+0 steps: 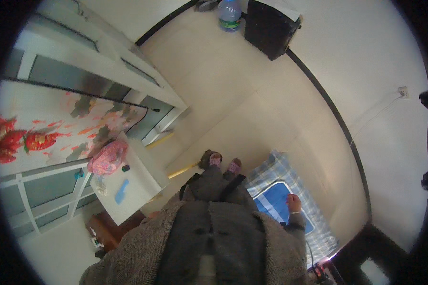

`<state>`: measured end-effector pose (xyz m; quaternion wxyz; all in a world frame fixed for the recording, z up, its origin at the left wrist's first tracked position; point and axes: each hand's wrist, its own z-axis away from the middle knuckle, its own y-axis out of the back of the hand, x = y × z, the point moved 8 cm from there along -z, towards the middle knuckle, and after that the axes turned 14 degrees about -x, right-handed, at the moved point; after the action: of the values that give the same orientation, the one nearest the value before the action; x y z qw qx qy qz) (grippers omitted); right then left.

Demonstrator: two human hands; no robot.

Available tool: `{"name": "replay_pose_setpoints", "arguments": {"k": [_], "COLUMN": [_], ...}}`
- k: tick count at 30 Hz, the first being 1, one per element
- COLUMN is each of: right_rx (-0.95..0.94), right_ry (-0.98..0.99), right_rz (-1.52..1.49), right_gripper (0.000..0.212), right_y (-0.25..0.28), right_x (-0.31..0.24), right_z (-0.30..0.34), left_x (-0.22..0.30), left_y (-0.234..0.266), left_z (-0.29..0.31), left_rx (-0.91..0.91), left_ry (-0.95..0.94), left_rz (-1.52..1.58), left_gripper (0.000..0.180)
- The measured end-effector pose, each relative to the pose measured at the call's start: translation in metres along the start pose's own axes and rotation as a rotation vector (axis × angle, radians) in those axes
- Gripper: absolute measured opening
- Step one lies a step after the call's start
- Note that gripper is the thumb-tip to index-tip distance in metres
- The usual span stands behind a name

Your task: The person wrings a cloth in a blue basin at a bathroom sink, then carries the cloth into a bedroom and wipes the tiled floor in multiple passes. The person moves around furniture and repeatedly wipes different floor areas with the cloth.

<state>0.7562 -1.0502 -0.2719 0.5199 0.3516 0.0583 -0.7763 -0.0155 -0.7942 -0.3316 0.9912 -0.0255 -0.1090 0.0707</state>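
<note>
My right hand (294, 203) hangs at my side, in front of a blue and white rectangular pad (275, 198) that lies on a plaid-covered bed or mattress (270, 168). Its fingers look curled in, and the inside of the hand does not show. Only a sliver of my left hand (153, 214) peeks out past my sleeve, close to the white table (140, 194); its fingers are hidden. On that table lie a pink plastic bag (109, 157), a light blue flat object (121, 191) and a small dark round item (125, 168).
Yellow table legs (181, 171) reach the tiled floor near my slippers (215, 159). A black case-like box (271, 29) and a large clear water bottle (229, 16) stand by the far wall. Left are framed glass panels (71, 71); a brown chair-like piece (110, 232) is behind the table.
</note>
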Motion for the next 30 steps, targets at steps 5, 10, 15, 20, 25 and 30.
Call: {"name": "replay_pose_setpoints", "arguments": {"k": [5, 10, 15, 20, 25, 30], "right_rx": [0.044, 0.097, 0.123, 0.09, 0.134, 0.115], "right_ry": [0.031, 0.013, -0.091, 0.078, -0.072, -0.232], "right_rz": [-0.011, -0.106, -0.044, -0.051, -0.136, -0.195], "right_gripper": [0.023, 0.021, 0.02, 0.024, 0.017, 0.022], "right_y": [0.037, 0.059, 0.075, 0.086, 0.119, 0.188], "right_x": [-0.028, -0.065, -0.094, -0.136, -0.124, -0.094], "right_z": [-0.018, -0.047, -0.078, -0.105, -0.138, -0.189], "left_x": [0.062, 0.128, 0.192, 0.261, 0.337, 0.422], "left_y": [0.045, 0.096, 0.147, 0.191, 0.222, 0.234], "left_z": [-0.039, -0.076, -0.097, -0.11, -0.119, -0.12], "left_rx": [-0.016, -0.024, -0.034, -0.043, -0.031, -0.015], "left_ry": [-0.027, -0.047, -0.062, -0.062, -0.053, -0.033], "left_rz": [-0.084, -0.123, -0.149, -0.205, -0.26, -0.337], "left_gripper": [0.052, 0.051, 0.05, 0.049, 0.048, 0.047]}}
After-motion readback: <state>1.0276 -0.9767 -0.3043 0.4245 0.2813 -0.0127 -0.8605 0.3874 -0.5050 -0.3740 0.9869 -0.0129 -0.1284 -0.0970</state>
